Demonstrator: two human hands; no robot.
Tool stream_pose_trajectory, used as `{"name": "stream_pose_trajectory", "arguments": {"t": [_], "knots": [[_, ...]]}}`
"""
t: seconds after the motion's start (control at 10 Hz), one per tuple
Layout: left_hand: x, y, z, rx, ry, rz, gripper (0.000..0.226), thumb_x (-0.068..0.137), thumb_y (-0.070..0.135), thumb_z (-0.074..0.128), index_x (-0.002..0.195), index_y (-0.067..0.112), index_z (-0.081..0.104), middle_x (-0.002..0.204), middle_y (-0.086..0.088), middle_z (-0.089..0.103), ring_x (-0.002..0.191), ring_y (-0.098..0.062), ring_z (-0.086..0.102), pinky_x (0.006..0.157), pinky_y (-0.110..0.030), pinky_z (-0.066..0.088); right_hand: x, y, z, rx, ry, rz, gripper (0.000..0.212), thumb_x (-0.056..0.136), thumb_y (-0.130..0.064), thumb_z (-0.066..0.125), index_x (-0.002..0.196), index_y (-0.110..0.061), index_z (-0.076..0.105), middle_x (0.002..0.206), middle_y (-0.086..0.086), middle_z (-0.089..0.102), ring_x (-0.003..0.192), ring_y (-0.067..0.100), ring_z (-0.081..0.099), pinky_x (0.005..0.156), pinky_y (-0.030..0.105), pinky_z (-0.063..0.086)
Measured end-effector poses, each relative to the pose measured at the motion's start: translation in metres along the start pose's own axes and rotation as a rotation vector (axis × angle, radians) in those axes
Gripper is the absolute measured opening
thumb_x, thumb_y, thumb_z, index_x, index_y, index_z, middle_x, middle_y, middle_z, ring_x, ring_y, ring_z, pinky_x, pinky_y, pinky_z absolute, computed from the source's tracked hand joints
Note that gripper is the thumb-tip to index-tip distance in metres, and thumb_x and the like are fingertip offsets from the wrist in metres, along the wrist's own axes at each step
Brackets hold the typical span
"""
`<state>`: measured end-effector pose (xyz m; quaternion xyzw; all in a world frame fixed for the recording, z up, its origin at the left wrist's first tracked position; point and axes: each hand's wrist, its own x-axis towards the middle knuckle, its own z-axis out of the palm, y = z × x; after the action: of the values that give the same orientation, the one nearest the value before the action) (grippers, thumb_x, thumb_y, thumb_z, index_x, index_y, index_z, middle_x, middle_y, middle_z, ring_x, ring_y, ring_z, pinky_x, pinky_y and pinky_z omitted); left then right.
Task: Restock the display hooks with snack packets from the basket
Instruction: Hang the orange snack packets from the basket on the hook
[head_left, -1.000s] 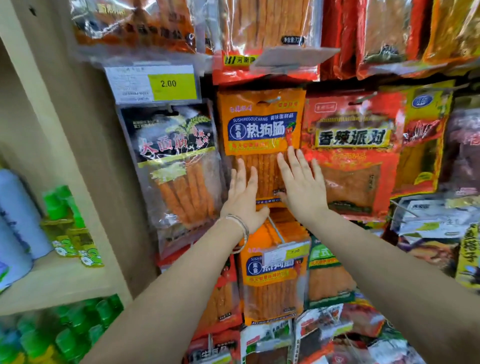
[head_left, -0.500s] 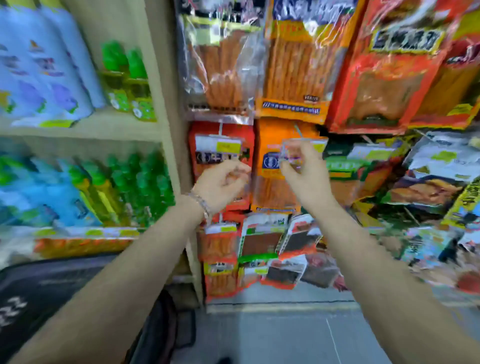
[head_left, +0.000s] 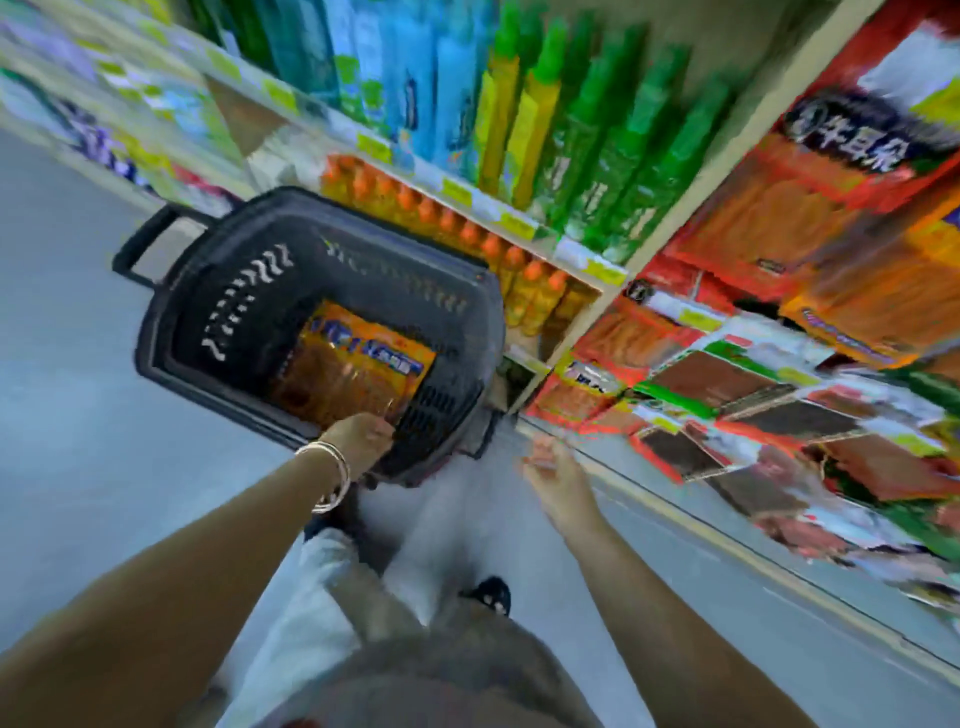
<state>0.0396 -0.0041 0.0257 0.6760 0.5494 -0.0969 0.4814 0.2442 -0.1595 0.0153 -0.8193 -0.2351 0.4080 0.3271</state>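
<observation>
1. Reached down with the left hand (head_left: 358, 436) to the near edge of the packet (head_left: 353, 371); fingers (head_left: 382, 423) curled at that edge, touching it, though too blurred to tell whether already closed on it.
2. Hung loose and empty just right of the basket (head_left: 218, 291), above the floor (head_left: 67, 441): the right hand (head_left: 553, 475), fingers half open.
3. Lay flat in the basket's near right corner, the orange packet, label up; basket stood on the floor left of the hooks (head_left: 727, 395).
4. Best done, judging from this: pinch the packet by its edge, lift clear of the basket wall, then bring the right hand in to find the hang hole before turning to the hooks.
5. Differed from half a second earlier: then both hands up at the hanging packets far right, adjusting a tag; now dropped away from the display, view swung down and left to the basket.
</observation>
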Motion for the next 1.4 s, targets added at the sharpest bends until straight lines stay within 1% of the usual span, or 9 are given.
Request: {"name": "stream_pose_trajectory", "arguments": {"t": [0.2,0.3,0.4,0.5,0.6,0.8,1.0,1.2,1.4], "knots": [[0.03,-0.092,-0.071,-0.131,0.0,-0.11,0.028,0.091,0.012,0.054,0.117,0.002,0.061,0.119,-0.017,0.062,0.111,-0.033,0.057,0.094,-0.035,0.046,0.013,-0.031,0.11,-0.23,-0.154,-0.045,0.031,0.09,-0.017,0.061,0.12,-0.014,0.054,0.097,-0.006,0.054,0.068,-0.001,0.053,0.062,0.018,0.041],[0.061,-0.114,-0.112,-0.183,0.057,-0.116,0.025,0.089,0.009,0.051,0.11,0.01,0.064,0.106,-0.016,0.067,0.096,-0.033,0.063,0.086,-0.037,0.051,0.038,-0.054,0.153,-0.258,-0.155,-0.054,0.031,0.09,-0.019,0.061,0.12,-0.017,0.056,0.098,-0.012,0.053,0.082,0.004,0.057,0.073,0.018,0.043],[0.094,-0.12,-0.143,-0.169,0.028,-0.095,0.025,0.087,0.012,0.051,0.108,0.018,0.064,0.103,-0.009,0.068,0.093,-0.028,0.063,0.085,-0.039,0.051,0.068,-0.071,0.184,-0.308,-0.222,0.001,0.03,0.092,-0.025,0.059,0.121,-0.025,0.052,0.1,-0.016,0.051,0.086,0.002,0.056,0.069,0.014,0.041],[0.137,-0.13,-0.158,-0.158,-0.027,-0.107,0.023,0.089,0.016,0.05,0.108,0.022,0.061,0.103,-0.006,0.067,0.092,-0.024,0.063,0.086,-0.037,0.051,0.108,-0.072,0.213,-0.288,-0.242,0.123,0.029,0.093,-0.027,0.058,0.121,-0.024,0.051,0.105,-0.008,0.054,0.083,0.005,0.056,0.065,0.018,0.041],[0.18,-0.143,-0.155,-0.122,-0.086,-0.182,0.02,0.09,0.02,0.051,0.106,0.027,0.06,0.095,0.0,0.063,0.078,-0.017,0.059,0.07,-0.026,0.048,0.148,-0.056,0.241,-0.246,-0.246,0.3,0.033,0.092,-0.027,0.06,0.123,-0.019,0.049,0.11,0.002,0.057,0.088,0.016,0.056,0.072,0.026,0.04],[0.25,-0.172,-0.125,0.018,-0.26,-0.213,0.031,0.092,0.02,0.054,0.12,0.007,0.058,0.123,-0.013,0.059,0.113,-0.029,0.055,0.092,-0.031,0.041,0.227,-0.008,0.303,-0.152,-0.126,0.574,0.051,0.086,-0.029,0.068,0.128,-0.009,0.048,0.117,0.009,0.058,0.092,0.021,0.054,0.075,0.026,0.037],[0.278,-0.192,-0.117,0.046,-0.303,-0.163,0.028,0.094,0.021,0.047,0.118,0.015,0.06,0.125,-0.011,0.059,0.111,-0.028,0.056,0.1,-0.034,0.041,0.281,0.031,0.352,0.007,0.004,0.761,0.086,0.072,-0.036,0.08,0.139,-0.003,0.037,0.138,0.016,0.048,0.121,0.032,0.051,0.1,0.039,0.043],[0.283,-0.194,-0.122,0.005,-0.21,-0.171,0.027,0.091,0.03,0.048,0.115,0.024,0.059,0.112,-0.003,0.063,0.099,-0.021,0.059,0.09,-0.031,0.046,0.29,0.036,0.375,0.132,0.064,0.962,0.119,0.056,-0.048,0.087,0.144,-0.003,0.02,0.146,0.014,0.038,0.128,0.032,0.045,0.102,0.044,0.043],[0.28,-0.192,-0.125,0.042,-0.242,-0.197,0.034,0.092,0.032,0.048,0.124,0.022,0.055,0.12,-0.005,0.061,0.107,-0.023,0.057,0.095,-0.035,0.046,0.252,0.023,0.358,0.169,0.169,0.708,0.059,0.072,-0.04,0.079,0.122,-0.016,0.059,0.101,0.0,0.07,0.1,0.021,0.063,0.082,0.025,0.045]]}}
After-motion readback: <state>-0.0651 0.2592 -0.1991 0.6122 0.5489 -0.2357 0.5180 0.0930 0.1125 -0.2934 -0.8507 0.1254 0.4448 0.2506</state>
